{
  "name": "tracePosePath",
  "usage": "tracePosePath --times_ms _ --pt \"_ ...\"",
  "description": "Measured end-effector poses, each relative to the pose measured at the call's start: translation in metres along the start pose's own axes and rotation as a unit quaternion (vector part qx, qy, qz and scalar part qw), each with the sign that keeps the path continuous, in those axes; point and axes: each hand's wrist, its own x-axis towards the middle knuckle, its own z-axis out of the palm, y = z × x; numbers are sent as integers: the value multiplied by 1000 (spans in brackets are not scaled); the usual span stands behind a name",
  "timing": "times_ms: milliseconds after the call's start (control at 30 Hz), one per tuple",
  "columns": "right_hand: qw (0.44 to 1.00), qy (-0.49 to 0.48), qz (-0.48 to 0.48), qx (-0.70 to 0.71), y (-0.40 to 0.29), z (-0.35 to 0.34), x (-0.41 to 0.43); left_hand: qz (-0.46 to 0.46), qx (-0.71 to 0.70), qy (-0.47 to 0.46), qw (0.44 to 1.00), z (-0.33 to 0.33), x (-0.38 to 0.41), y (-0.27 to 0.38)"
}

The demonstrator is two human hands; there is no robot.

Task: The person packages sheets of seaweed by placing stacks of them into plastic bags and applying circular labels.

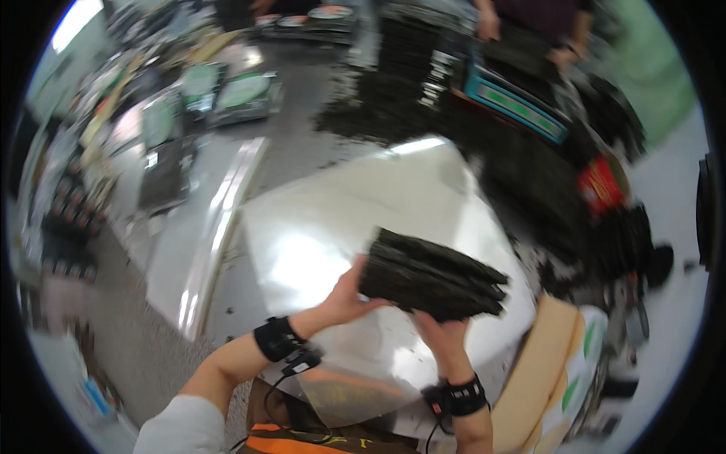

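Note:
Both hands hold a bundle of dark, dried seaweed sheets [434, 275], folded lengthwise with ragged right ends. My left hand [347, 298] grips its left end, the thumb along the lower edge. From below, my right hand [443, 339] supports the near side; its fingers are hidden under the bundle. Beneath lies a broad, shiny sheet of clear plastic [363, 193], perhaps a stack of bags, reflecting the light. Its near corner reaches over an apron [317, 442]. Each wrist wears a black strap with a cabled device.
A large pile of dark seaweed [533, 187] lies at back right, beside a teal-framed scale [516, 108]. Behind it are another person's hands [561, 57]. Filled plastic packets [244, 93] and flat clear plastic [193, 238] lie left. Tan packaging [539, 369] stands at right.

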Motion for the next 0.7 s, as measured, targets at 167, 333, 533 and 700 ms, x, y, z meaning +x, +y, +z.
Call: tracePosePath --times_ms 167,333,533,700 --pt "989 110 -12 96 38 -8 -21 137 20 -41 990 -5 6 6" --pt "994 23 105 27 -10 -37 -6 -56 46 -30 997 -8 3 35" --pt "891 162 158 -394 53 -175 -33 -149 195 -50 968 -12 24 41" --pt "779 195 73 -591 86 -171 -53 -72 377 -6 923 -1 19 66"
